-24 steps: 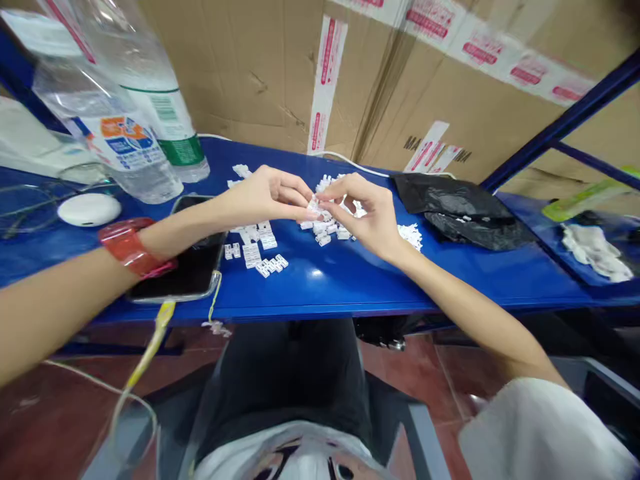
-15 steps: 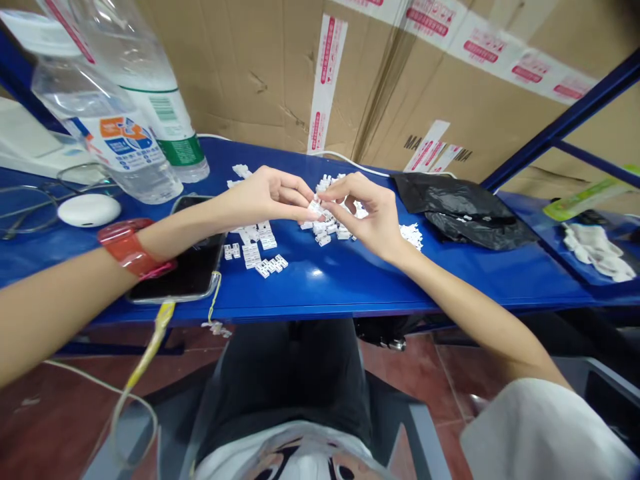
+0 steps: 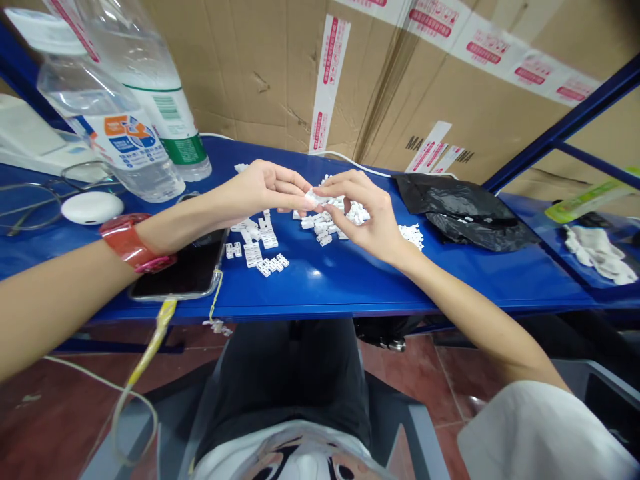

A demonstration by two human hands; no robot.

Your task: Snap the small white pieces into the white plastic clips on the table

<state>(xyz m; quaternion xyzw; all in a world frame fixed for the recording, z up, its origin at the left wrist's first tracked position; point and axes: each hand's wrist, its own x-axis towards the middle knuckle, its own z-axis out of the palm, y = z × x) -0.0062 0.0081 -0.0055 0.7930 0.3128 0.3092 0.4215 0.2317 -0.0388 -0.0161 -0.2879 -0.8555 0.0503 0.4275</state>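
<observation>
Over the blue table [image 3: 320, 293], my left hand [image 3: 275, 189] and my right hand [image 3: 364, 212] meet at the fingertips. Both are closed on a small white plastic piece [image 3: 315, 199], whose details are blurred. Behind and beneath my right hand lies a pile of loose white pieces [image 3: 325, 229]. Flat groups of white pieces [image 3: 253, 255] rest in front of my left hand, some in joined rows. A smaller heap of tiny white parts [image 3: 413, 235] sits by my right wrist.
Two water bottles [image 3: 135, 150] stand at the back left, near glasses and a white oval case [image 3: 92, 209]. A phone [image 3: 183, 270] with a yellow cable lies under my left forearm. A black plastic bag [image 3: 465, 210] is at the right. Cardboard boxes [image 3: 250, 67] stand behind.
My left hand has shifted slightly up and left, and my right hand's fingers have shifted slightly. The white piece between them has turned and shows more. The view has moved a little.
</observation>
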